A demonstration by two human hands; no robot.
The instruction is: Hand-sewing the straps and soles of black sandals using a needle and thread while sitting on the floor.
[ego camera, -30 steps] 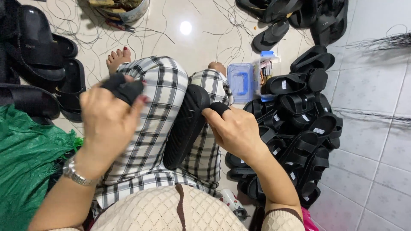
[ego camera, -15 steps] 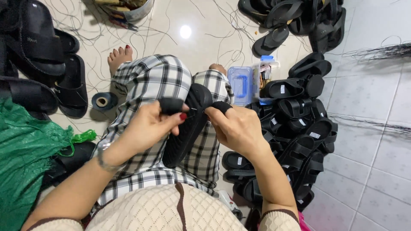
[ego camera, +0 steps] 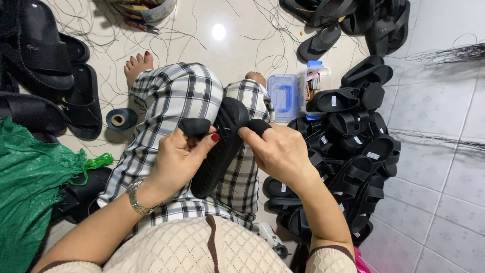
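On lap, black ridged sandal [ego camera: 218, 146], seemingly strapless

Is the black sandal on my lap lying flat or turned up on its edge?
On its edge. The black sandal stands between the checked knees, ribbed sole showing, with the left hand and right hand gripping either side.

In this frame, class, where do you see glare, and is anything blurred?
Head view: a bright round glare spot on the glossy cream tiled floor; left hand, right hand and the black rubber slide sandal on the lap look sharp.
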